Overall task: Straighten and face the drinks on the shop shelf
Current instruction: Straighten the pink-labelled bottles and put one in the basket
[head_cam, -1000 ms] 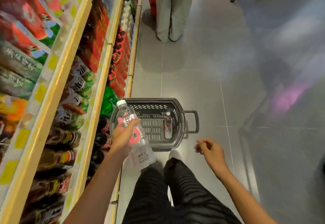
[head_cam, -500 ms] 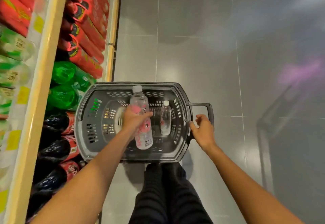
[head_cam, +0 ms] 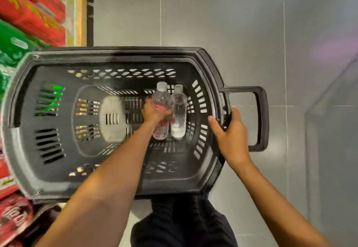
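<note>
A dark grey shopping basket (head_cam: 116,54) fills the middle of the view, standing on the floor below me. Deep inside it my left hand (head_cam: 155,112) grips a clear water bottle with a pink label (head_cam: 161,99), held down at the basket's bottom. Right beside it lies a second clear bottle (head_cam: 178,115), cap pointing away from me. My right hand (head_cam: 230,132) grips the basket's right rim next to the side handle (head_cam: 261,118).
Shop shelves run along the left edge, with red drink bottles (head_cam: 31,8) and green bottles (head_cam: 11,49) lying in rows behind a yellow shelf edge (head_cam: 79,14). Grey floor tiles (head_cam: 213,14) stretch ahead and to the right. My dark trousers (head_cam: 182,225) show below the basket.
I have leaned closer over the basket. My left hand lowered the pink-label bottle to the basket's bottom beside the other bottle, and my right hand closed on the right rim.
</note>
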### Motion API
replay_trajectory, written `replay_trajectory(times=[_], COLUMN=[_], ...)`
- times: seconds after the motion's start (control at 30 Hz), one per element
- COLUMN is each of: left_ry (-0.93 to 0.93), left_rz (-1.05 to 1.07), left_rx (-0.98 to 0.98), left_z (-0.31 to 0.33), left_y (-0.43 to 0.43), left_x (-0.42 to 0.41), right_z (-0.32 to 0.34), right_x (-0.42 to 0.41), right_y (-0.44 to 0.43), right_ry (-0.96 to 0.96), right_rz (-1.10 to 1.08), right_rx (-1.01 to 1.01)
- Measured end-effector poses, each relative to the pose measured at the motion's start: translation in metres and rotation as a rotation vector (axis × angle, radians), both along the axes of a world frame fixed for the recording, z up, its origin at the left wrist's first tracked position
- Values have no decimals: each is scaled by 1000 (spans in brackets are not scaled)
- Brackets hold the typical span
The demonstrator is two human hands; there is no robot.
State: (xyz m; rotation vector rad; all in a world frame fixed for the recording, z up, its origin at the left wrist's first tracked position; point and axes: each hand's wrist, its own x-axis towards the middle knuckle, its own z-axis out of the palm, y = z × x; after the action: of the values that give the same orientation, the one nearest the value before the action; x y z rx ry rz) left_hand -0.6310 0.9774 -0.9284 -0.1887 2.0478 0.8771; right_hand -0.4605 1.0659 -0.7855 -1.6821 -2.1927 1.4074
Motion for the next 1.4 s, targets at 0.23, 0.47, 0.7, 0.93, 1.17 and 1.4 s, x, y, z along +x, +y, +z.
replay_trajectory(times=[0.23,0.47,0.7,0.93,1.17,1.4], left_ry=[39,27,204,363,298,293], left_rz=[-99,-230,-526,-286,79,193], left_rx=[-91,-144,7,195,258,248], left_z=[-23,-10,88,283,467,545], left_y=[2,3,-14,-61,-130,-177], left_x=[-4,-12,-14,-6,33,73], right_z=[-3,-1,40,183,340,400], right_x=[0,1,-3,5,39,56], right_y=[-3,-3,3,-4,-39,-70], right_ry=[60,10,-132,-69,24,101], right_rz=[-19,-4,-15,-84,6,77], right_rx=[34,42,23,-7,-134,-180])
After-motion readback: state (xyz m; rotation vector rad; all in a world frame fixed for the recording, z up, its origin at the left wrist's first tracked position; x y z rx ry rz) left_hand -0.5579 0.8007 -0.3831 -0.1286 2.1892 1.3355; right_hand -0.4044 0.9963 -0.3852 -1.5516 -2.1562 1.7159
